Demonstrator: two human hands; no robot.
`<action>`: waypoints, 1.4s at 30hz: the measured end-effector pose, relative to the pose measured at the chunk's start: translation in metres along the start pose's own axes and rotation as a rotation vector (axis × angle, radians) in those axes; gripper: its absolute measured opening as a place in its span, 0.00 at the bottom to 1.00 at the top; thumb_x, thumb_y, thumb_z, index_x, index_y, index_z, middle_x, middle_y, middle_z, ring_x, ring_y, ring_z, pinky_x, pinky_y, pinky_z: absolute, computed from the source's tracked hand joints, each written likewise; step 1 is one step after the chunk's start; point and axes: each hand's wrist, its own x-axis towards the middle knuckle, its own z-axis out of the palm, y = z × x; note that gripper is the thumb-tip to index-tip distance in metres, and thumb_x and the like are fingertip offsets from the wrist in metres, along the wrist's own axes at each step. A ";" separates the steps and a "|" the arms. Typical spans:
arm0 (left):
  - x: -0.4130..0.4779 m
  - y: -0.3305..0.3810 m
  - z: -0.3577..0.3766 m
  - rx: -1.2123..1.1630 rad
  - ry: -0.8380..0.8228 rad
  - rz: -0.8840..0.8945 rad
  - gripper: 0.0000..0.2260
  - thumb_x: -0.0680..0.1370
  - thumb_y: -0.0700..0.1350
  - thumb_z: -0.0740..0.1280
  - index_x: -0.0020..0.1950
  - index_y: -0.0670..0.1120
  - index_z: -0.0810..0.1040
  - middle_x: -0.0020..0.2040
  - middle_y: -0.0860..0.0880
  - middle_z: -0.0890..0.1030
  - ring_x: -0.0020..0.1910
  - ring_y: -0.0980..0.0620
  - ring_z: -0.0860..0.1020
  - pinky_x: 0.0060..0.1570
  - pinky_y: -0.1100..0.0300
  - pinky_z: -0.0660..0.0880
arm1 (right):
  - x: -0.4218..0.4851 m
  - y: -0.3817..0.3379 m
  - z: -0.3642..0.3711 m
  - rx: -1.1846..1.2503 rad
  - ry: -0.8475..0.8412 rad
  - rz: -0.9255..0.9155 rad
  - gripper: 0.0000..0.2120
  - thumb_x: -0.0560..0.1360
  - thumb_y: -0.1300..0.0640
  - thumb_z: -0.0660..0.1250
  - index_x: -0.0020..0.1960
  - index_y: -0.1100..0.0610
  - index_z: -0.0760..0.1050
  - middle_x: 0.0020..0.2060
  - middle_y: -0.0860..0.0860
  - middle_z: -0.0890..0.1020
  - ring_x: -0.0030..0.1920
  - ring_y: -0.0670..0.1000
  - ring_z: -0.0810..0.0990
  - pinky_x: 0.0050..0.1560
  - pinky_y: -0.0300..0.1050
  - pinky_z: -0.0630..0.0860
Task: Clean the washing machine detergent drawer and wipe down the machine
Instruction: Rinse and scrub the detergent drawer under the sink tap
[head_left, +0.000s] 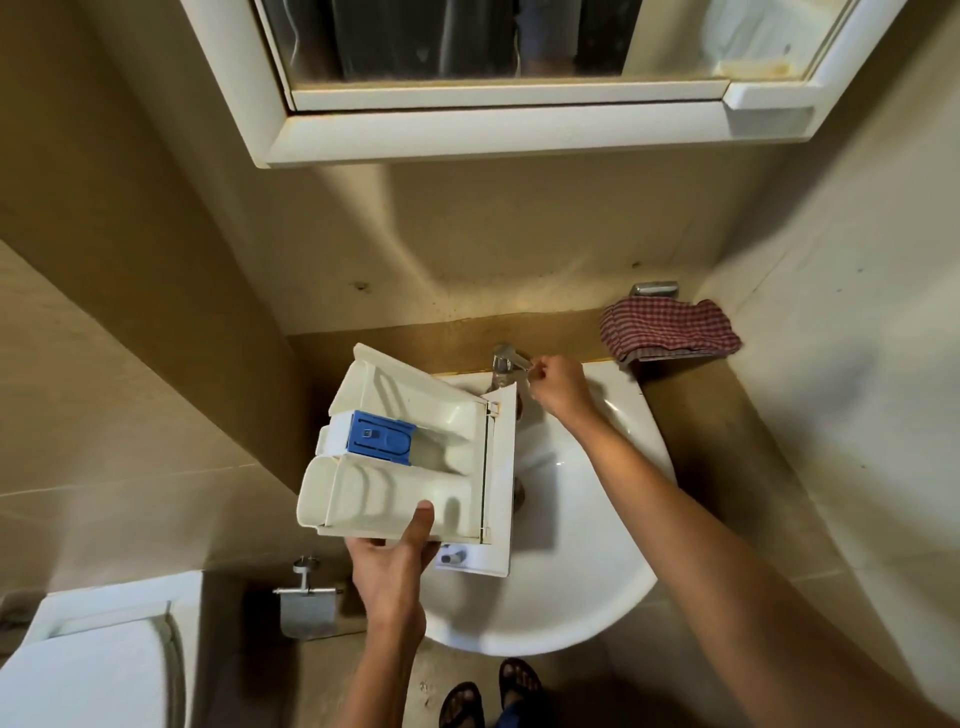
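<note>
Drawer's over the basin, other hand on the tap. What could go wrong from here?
One: only the left hand holds the detergent drawer, by its near edge; once wet, it could slip and drop into the sink. Two: the right hand pinches the tap with the drawer close beside it; a strong stream might splash off it past the sink.

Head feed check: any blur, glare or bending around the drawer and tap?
Head view: wide-angle bending curves the walls and mirror cabinet; light is dim and warm; the detergent drawer is sharp; a small glare spot sits on the sink; the right hand at the tap looks slightly soft.
</note>
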 end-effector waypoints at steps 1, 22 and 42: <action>0.000 0.002 0.000 0.007 0.001 0.008 0.24 0.72 0.36 0.74 0.64 0.44 0.69 0.53 0.47 0.81 0.47 0.49 0.82 0.48 0.50 0.80 | 0.001 -0.002 0.001 -0.039 -0.019 -0.012 0.12 0.77 0.64 0.60 0.56 0.65 0.79 0.51 0.62 0.82 0.52 0.59 0.80 0.39 0.39 0.64; 0.022 0.042 -0.007 0.008 -0.224 -0.179 0.16 0.77 0.45 0.69 0.64 0.44 0.74 0.55 0.42 0.83 0.49 0.44 0.84 0.41 0.49 0.83 | -0.025 0.014 -0.011 0.668 -0.122 -0.040 0.10 0.81 0.56 0.60 0.57 0.54 0.78 0.53 0.47 0.80 0.54 0.46 0.77 0.49 0.37 0.71; 0.009 0.089 -0.001 -0.339 -0.533 -0.989 0.24 0.67 0.52 0.72 0.50 0.32 0.80 0.44 0.35 0.82 0.33 0.41 0.84 0.27 0.56 0.81 | -0.049 -0.043 -0.064 0.737 -0.145 -0.058 0.06 0.74 0.64 0.70 0.49 0.58 0.75 0.46 0.51 0.81 0.45 0.47 0.79 0.49 0.41 0.76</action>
